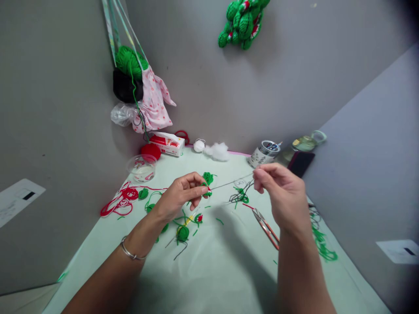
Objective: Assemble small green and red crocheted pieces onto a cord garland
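My left hand (186, 192) pinches a small green crocheted piece (208, 192) with a bit of red and white on it. From that piece a dark thread (229, 182) runs taut to the right, up to my right hand (275, 185), whose thumb and finger are closed on its end. Whether a needle sits in those fingertips is too small to tell. Just beyond the left fingertips lies a green crocheted piece (207, 177). Below the hand are a round green piece (182, 233) with dark thread ends and a small green piece with red (199, 218).
Red-handled snips (266, 229) lie near my right wrist. Tangled black thread (240, 196), red yarn (122, 198) and green yarn (324, 244) are spread about. Along the back stand a plastic tub (143, 170), a box (166, 144), white stuffing (218, 151) and a can (263, 153).
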The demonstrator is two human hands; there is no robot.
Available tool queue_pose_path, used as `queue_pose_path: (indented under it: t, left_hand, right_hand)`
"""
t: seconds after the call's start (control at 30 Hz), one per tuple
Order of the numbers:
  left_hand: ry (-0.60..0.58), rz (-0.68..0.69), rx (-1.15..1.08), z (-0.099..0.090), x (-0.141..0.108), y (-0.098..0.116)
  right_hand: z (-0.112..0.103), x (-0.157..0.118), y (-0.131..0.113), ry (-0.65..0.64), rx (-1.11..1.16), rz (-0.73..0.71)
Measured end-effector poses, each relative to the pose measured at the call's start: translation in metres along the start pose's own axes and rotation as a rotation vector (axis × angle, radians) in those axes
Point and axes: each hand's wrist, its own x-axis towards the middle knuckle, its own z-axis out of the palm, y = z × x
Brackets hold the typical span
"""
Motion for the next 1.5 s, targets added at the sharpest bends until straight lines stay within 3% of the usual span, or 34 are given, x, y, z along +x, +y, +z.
queue_pose_path:
  t: [0.1, 0.17, 0.33, 0.5, 0.83, 1.0, 1.13, 1.33, 1.5]
  left_hand:
    - [0.087, 0.055, -0.006, 0.000, -0.001, 0.001]
    - [0.139, 0.084, -0.001, 0.000, -0.001, 0.003]
    - [0.184, 0.104, 0.004, 0.002, -0.003, 0.006]
    - [0.173, 0.128, 0.048, 0.002, -0.005, 0.005]
    - [0.168, 0.168, 0.152, 0.003, -0.007, 0.007]
    - [0.238, 0.219, 0.247, 0.012, -0.009, 0.008]
    - [0.303, 0.300, 0.415, 0.018, -0.011, 0.004]
    - [0.269, 0.533, 0.649, 0.020, -0.013, -0.005]
    - [0.277, 0.634, 0.666, 0.028, -0.014, -0.008]
  right_hand:
    - [0.007, -0.006, -0.005, 0.092, -0.341, -0.204]
    - [0.015, -0.013, -0.011, 0.053, -0.389, -0.243]
    - [0.038, -0.034, -0.028, -0.291, -0.164, -0.031]
    - [0.049, -0.040, -0.033, -0.432, -0.170, 0.054]
    - [0.048, -0.038, -0.031, -0.475, -0.192, 0.148]
    - [0.047, -0.037, -0.035, -0.492, -0.233, 0.190]
    - [0.046, -0.035, -0.037, -0.527, -0.302, 0.224]
    - [0.040, -0.033, -0.033, -0.567, -0.331, 0.221]
    - [0.037, -0.031, -0.030, -0.529, -0.235, 0.222]
